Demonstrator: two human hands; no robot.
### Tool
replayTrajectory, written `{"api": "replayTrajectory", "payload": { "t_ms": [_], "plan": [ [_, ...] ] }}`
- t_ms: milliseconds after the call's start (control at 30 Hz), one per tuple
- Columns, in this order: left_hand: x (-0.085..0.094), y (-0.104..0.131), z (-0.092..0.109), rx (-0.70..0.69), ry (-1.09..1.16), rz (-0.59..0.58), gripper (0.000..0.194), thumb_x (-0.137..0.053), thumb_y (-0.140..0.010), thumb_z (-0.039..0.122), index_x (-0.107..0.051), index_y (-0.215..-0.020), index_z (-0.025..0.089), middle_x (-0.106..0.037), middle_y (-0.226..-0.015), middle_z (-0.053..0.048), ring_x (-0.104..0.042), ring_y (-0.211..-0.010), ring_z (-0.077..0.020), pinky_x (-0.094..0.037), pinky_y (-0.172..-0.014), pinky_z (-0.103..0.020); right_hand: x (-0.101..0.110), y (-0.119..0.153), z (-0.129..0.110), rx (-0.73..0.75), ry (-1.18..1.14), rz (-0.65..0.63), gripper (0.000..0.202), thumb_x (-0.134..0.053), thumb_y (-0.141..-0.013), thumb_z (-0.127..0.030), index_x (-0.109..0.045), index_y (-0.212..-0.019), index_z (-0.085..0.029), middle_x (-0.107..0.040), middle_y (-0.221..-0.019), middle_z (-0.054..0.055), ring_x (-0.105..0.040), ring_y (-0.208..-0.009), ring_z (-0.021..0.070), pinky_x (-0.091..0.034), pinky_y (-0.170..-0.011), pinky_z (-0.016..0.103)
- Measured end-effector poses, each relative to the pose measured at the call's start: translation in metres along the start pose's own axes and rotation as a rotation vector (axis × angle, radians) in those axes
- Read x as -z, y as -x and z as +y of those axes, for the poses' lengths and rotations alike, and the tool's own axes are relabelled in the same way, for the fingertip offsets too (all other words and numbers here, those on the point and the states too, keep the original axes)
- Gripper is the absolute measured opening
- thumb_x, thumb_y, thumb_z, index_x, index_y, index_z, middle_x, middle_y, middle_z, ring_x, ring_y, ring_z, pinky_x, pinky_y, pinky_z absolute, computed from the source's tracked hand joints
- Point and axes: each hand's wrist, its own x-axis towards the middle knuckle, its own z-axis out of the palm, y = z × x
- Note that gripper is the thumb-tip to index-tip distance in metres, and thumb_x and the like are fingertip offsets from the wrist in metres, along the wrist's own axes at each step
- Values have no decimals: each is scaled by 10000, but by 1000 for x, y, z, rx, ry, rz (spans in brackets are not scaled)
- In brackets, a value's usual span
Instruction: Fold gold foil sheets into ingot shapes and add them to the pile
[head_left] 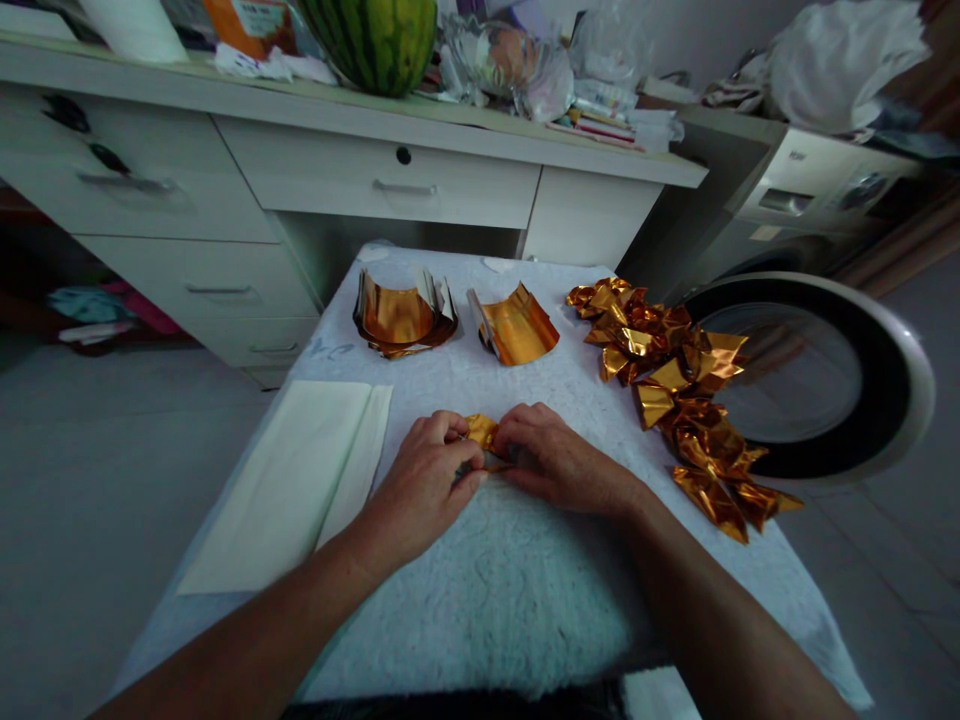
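Between my two hands, near the middle of the cloth-covered table [480, 600], is a small piece of gold foil [482, 431], mostly hidden by my fingers. My left hand [431, 470] pinches its left side, and my right hand [551, 455] grips its right side. Beyond the hands lie a curled stack of gold foil sheets [397, 315] and a smaller curled stack of gold foil [517, 328]. A heap of folded gold foil pieces [675, 390] runs along the table's right side. To the left of my left hand lies a flat stack of pale paper [285, 480].
Behind the table stands a white desk [337, 120] with drawers, carrying a watermelon [375, 40], plastic bags and a paper roll [135, 25]. On the right, the open round door [810, 380] of a washing machine [795, 200] reaches close to the table edge.
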Motion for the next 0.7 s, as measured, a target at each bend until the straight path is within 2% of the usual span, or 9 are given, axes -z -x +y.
{"api": "replayTrajectory", "payload": {
  "t_ms": [167,300,700],
  "plan": [
    [-1,-1,2,29,0,-6,80,-609,-856,199,-654,-791,189,-546,-1056,-67,-526,-1055,-248,-474,-962,-462,-4,-2,-1,-24,-24,24,46,-617,-897,-206,-630,-938,-187,-599,-974,54,-526,-933,195,-388,-869,350],
    [-2,-2,2,17,-23,27,94,-596,-866,192,-636,-780,193,-554,-1042,-59,-530,-1021,-237,-482,-933,-446,-10,-5,-2,-75,-17,67,70,-593,-924,-209,-642,-886,-178,-599,-949,53,-518,-909,186,-387,-846,345],
    [-4,-2,6,37,-53,40,127,-574,-824,88,-623,-748,177,-555,-1022,-70,-528,-994,-239,-490,-910,-436,-21,-9,-4,-201,-30,127,83,-625,-846,-121,-619,-782,-174,-589,-897,42,-499,-868,179,-379,-811,333]
  ]
}}
